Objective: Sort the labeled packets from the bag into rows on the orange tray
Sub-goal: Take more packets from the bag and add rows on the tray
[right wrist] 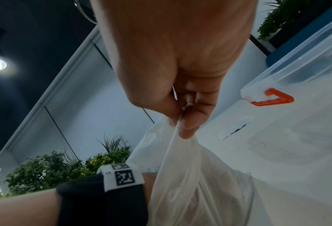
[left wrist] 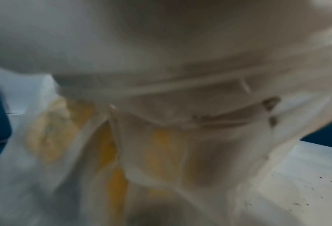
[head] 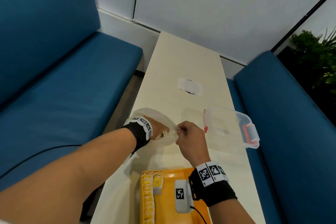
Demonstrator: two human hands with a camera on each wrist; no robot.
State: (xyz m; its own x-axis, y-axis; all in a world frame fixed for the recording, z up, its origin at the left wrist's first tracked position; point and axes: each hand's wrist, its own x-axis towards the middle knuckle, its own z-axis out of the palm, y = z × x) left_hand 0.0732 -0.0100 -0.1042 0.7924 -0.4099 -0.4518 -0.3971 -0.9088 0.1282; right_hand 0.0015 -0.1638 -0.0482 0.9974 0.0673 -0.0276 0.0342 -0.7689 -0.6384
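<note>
we see the right hand above the pale bench, its thumb and fingers pressed tight together on the gathered rim of the thin white bag, pinching the plastic and holding it up. in the right wrist view the bag hangs down from that pinch in long folds.

our left hand is pushed into the mouth of the bag, wrist at the opening. its fingers are buried in the plastic, and we cannot tell whether they are spread or curled round anything. the left wrist view is blurred; it shows only the milky film of the bag with yellow packets dimly visible through it.

the bag lies on the bench just beyond the orange tray, which sits at the near edge under our right wrist. along the tray's left side a row of yellow-labelled packets is already laid, with another packet just beside it.

to the right of the bag a clear plastic box with orange clasps stands on the bench, apart from both hands.
</note>
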